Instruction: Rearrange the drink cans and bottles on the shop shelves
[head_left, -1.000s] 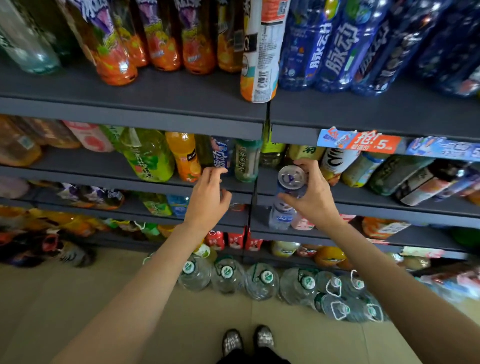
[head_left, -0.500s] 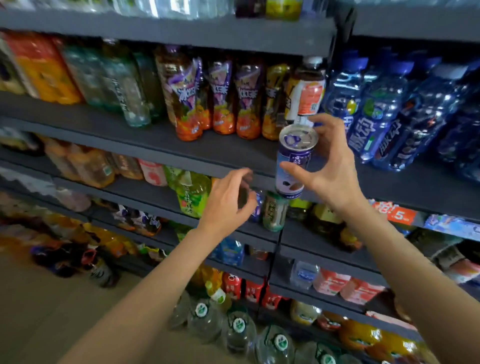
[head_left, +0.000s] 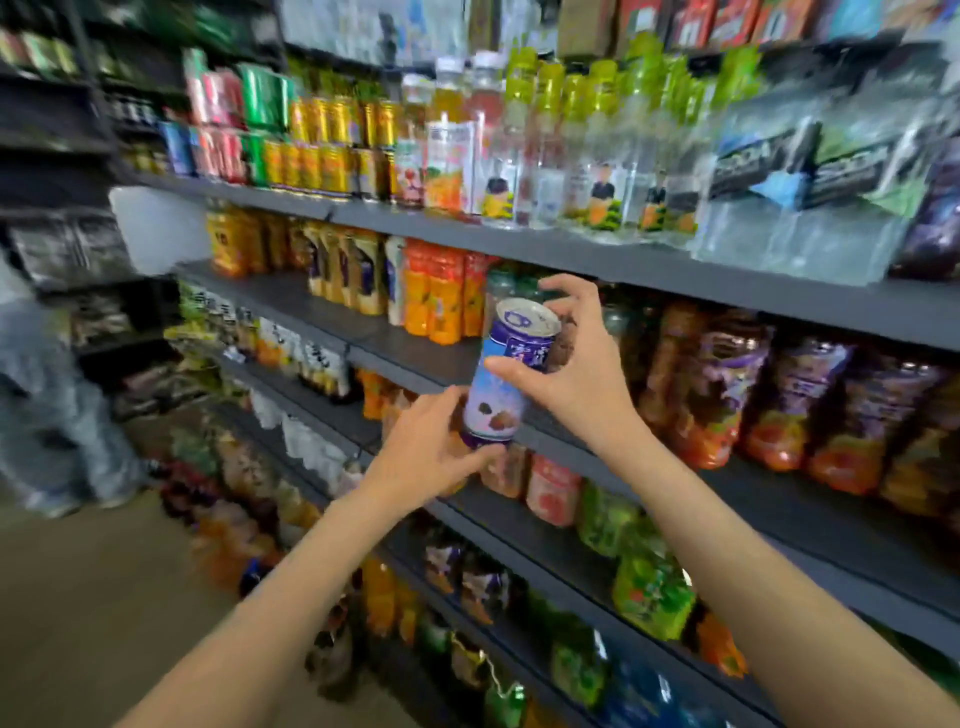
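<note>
We are standing in a shop aisle, facing dark grey shelves (head_left: 675, 270) that are running away to the left, packed with drinks and blurred by motion. On the top shelf in view, red, green and yellow cans (head_left: 311, 156) are sitting to the left of tall clear bottles with yellow caps (head_left: 571, 145). One shelf down, orange bottles (head_left: 441, 296) are standing just left of our hands, and purple-labelled juice bottles (head_left: 727, 395) are filling the row to the right. Lower shelves are holding more bottles, too smeared for us to name. At the far left a person in grey (head_left: 47, 395) is standing on the tan floor (head_left: 93, 597).

We are holding one purple and white can (head_left: 506, 379) in the air in front of the shelves, between both hands, tilted with its silver top leaning toward the upper right. Our right hand (head_left: 576, 379) is gripping its upper part, with the thumb lying across the front of the label and the fingers curling round the far side near the rim. Our left hand (head_left: 431, 452) is gripping its lower end, fingers wrapping round the base from the left. The can is touching no shelf; it is hanging in front of the edge of the shelf carrying the orange bottles.
</note>
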